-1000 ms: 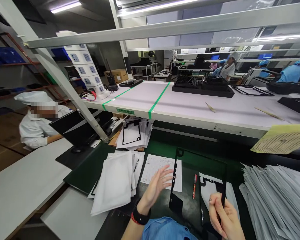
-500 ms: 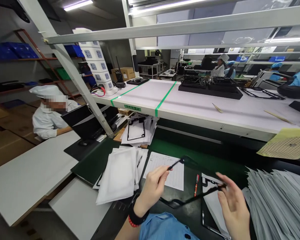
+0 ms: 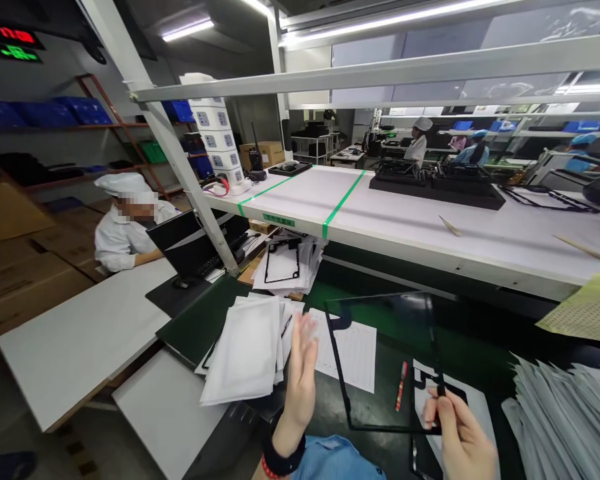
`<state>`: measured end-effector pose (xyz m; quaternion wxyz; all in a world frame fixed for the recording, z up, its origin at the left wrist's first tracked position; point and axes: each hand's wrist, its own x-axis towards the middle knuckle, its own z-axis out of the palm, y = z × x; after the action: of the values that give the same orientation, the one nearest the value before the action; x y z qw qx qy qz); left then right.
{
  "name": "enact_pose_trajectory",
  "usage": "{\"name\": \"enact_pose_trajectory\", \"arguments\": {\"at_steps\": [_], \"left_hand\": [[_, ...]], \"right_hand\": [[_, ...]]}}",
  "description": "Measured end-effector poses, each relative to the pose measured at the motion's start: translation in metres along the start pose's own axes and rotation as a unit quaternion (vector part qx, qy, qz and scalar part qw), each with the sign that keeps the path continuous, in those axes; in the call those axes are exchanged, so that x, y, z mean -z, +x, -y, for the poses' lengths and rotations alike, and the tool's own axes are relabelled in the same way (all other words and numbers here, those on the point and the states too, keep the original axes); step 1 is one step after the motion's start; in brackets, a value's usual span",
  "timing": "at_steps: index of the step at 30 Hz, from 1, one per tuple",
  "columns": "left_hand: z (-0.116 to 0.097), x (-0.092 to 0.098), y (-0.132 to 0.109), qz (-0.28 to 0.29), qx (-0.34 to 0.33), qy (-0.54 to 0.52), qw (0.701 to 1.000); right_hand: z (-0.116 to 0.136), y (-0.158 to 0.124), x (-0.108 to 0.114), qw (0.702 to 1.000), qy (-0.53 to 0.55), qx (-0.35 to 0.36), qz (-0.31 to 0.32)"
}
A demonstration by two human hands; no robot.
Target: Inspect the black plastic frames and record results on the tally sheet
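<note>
1. The dark worktop (image 3: pixel 323 417) carries a pile of white packets (image 3: pixel 245 353), lying as before.
2. The black frame (image 3: pixel 380 428), nearly edge-on between both hands a moment ago, now faces the wearer, raised above the worktop.
3. The right hand (image 3: pixel 460 430) pinches its lower right corner, apparently its only support now.
4. The left hand (image 3: pixel 303 373) has let go: empty, fingers extended and blurred, apart from the frame.
5. The red pen (image 3: pixel 401 387) lies unmoved, seen through the frame's opening.
</note>
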<state>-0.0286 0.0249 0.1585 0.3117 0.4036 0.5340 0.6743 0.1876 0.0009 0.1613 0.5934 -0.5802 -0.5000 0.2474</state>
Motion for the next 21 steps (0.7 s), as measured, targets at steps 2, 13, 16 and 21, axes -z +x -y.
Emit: {"name": "enact_pose_trajectory", "arguments": {"at_steps": [2, 13, 16, 21], "left_hand": [[-0.012, 0.001, -0.007, 0.102, 0.09, -0.141, 0.981], [-0.101, -0.005, -0.016, 0.134, -0.365, 0.043, 0.92], [-0.099, -0.008, -0.015, 0.111, -0.384, 0.044, 0.916], [-0.091, -0.007, -0.019, 0.104, -0.384, 0.044, 0.916]], "right_hand": [[-0.008, -0.02, -0.007, 0.995, 0.07, -0.067, 0.008], [-0.013, -0.055, -0.024, 0.984, 0.141, -0.102, 0.025], [-0.012, -0.054, -0.024, 0.984, 0.145, -0.098, 0.037], [-0.023, -0.055, -0.026, 0.982, 0.158, -0.085, 0.052]]}}
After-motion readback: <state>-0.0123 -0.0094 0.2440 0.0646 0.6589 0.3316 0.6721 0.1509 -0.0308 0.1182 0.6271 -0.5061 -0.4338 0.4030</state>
